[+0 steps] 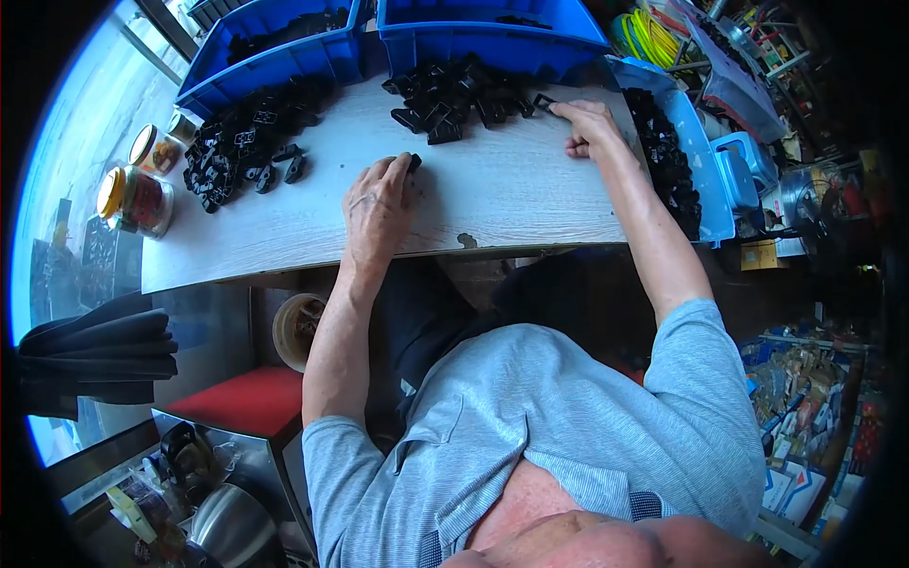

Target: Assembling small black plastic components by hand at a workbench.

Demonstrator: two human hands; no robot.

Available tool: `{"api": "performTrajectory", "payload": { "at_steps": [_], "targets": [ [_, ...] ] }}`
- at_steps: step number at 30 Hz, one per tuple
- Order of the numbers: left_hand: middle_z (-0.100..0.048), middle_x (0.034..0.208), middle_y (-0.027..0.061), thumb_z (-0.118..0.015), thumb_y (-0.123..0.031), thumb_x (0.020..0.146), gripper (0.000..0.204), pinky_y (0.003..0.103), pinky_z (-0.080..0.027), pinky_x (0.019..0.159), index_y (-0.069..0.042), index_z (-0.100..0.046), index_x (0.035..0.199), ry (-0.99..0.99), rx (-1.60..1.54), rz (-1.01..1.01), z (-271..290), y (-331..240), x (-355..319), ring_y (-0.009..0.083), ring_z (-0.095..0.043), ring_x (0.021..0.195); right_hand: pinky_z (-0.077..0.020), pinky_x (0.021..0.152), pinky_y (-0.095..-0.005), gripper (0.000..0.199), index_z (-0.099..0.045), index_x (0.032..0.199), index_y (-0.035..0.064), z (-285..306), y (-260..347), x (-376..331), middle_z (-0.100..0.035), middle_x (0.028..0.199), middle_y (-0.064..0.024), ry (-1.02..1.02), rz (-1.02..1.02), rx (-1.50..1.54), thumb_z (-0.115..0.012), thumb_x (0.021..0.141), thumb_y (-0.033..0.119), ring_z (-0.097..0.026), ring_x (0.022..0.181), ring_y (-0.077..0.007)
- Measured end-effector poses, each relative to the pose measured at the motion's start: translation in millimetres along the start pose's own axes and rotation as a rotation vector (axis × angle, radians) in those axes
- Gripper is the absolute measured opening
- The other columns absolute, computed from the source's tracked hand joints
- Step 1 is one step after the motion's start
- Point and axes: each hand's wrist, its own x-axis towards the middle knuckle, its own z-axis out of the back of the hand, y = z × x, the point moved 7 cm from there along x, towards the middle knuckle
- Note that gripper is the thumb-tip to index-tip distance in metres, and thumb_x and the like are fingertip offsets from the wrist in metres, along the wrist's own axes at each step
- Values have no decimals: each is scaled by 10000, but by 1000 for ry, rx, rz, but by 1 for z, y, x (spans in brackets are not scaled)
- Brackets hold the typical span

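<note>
My left hand rests on the table's near middle, its fingers closed round a small black plastic part that sticks out past the fingertips. Most of that part is hidden by the hand. Farther right, my right hand reaches out with the index finger stretched and the other fingers loosely curled. Its fingertip touches a black rectangular plastic piece at the right end of a heap of black plastic parts. A second heap of black parts lies at the left, with a few loose pieces beside it.
Two blue bins stand along the table's far side. A light-blue tray of black parts borders the right. Lidded jars stand at the left edge. Below the table is a round bucket.
</note>
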Motion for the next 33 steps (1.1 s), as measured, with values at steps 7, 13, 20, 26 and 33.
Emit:
{"api": "performTrajectory", "payload": {
  "at_steps": [7, 13, 20, 26, 33],
  "targets": [
    [-715, 991, 141, -696, -96, 907, 298, 398, -559, 764, -95, -691, 1204, -49, -87, 5, 4, 2, -2, 309, -703, 840, -527, 458, -268, 352, -700, 1129, 94, 11, -14, -26, -529, 599, 13, 43, 82, 36, -815, 843, 265, -571, 490, -101],
    [-709, 954, 127, -697, -29, 873, 265, 391, -563, 734, -76, -695, 1134, -128, -343, 32, 1, -14, -2, 320, -703, 835, -508, 422, -262, 435, -675, 1210, 63, 3, -6, -22, -610, 679, -35, 41, 203, -165, -816, 819, 192, -568, 480, -97],
    [-721, 1000, 129, -685, -33, 870, 242, 406, -570, 764, -72, -710, 1108, -194, -389, -82, -7, -45, 10, 322, -709, 881, -450, 387, -243, 371, -675, 1148, 79, -24, -10, -68, -555, 643, 15, 266, 212, -225, -796, 826, 216, -520, 454, -75],
    [-734, 1089, 118, -669, -84, 924, 242, 383, -580, 820, -92, -736, 1156, -20, -191, -275, -35, -83, 36, 301, -709, 974, -431, 381, -270, 356, -670, 1203, 102, -52, -14, -88, -578, 628, -10, 404, 172, -218, -727, 854, 134, -532, 458, -95],
    [-730, 1100, 117, -644, -37, 910, 270, 374, -592, 780, -86, -740, 1157, 60, -96, -392, -40, -93, 47, 298, -715, 947, -431, 395, -275, 310, -671, 1183, 106, -51, -11, -92, -568, 614, -9, 344, 239, -264, -704, 875, 115, -530, 462, -103]
  ]
}}
